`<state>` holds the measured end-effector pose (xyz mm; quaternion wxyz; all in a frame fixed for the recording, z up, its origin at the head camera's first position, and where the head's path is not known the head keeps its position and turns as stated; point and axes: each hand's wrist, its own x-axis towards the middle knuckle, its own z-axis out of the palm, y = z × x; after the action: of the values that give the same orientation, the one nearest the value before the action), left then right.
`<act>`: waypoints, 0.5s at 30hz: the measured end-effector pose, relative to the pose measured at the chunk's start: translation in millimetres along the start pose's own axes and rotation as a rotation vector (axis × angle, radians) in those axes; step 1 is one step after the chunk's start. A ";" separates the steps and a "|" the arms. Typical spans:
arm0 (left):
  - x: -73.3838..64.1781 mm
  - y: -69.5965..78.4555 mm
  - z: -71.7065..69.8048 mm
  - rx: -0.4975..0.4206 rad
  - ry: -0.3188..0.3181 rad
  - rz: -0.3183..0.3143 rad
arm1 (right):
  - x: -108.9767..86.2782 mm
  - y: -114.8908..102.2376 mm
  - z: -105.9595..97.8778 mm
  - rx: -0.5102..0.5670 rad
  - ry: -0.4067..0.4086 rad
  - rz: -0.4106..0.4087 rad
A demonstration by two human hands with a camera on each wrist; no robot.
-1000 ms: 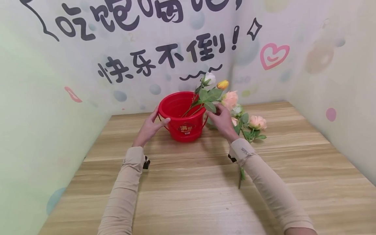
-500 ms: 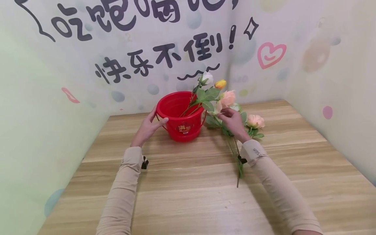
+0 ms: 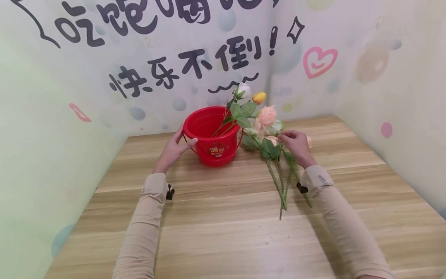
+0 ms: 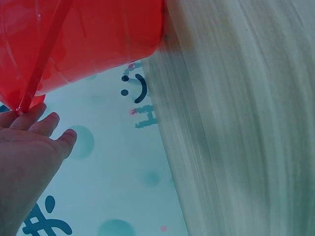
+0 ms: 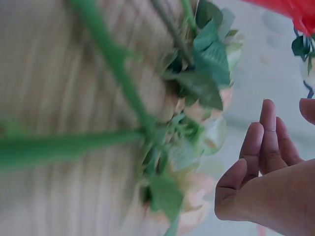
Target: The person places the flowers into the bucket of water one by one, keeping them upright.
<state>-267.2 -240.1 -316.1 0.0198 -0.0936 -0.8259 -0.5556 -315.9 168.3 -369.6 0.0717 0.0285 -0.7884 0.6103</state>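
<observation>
A red bucket [image 3: 216, 153] stands upright at the back of the table, a white rose [image 3: 244, 90] and a yellow tulip [image 3: 259, 97] leaning out over its right rim. My left hand [image 3: 174, 149] rests against the bucket's left side, thumb toward the front; in the left wrist view its extended fingers [image 4: 44, 125] touch the outside near the handle. To the right, my right hand [image 3: 297, 147] hovers over flowers lying on the table, including a peach rose [image 3: 273, 140]. Its fingers [image 5: 268, 118] are loosely extended, thumb apart, with nothing visible between them.
Several green stems [image 3: 277, 184] point toward the front of the wooden table [image 3: 223, 228]. A peach rose [image 3: 266, 116] stands above the loose flowers, right of the bucket. A printed wall [image 3: 156, 104] closes off the back, with side walls left and right.
My right hand has moved right, from the bucket's right rim to the loose flowers beside it. The left hand has stayed at the bucket. The view has shifted slightly.
</observation>
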 end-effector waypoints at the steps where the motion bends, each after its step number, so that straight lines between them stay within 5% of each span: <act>1: 0.5 -0.7 -0.2 -0.002 0.001 -0.004 | 0.1 2.4 -3.2 0.002 0.003 0.011; 9: -5.4 8.3 0.0 -0.011 -0.006 0.003 | -2.7 16.3 -21.9 0.054 0.005 0.070; 15: -1.6 5.3 0.7 -0.034 -0.007 0.027 | -4.7 21.6 -32.9 -0.025 0.018 0.139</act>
<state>-264.6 -237.8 -311.8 0.0228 -0.1069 -0.8151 -0.5690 -311.6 205.4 -383.0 0.0367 -0.0328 -0.7955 0.6040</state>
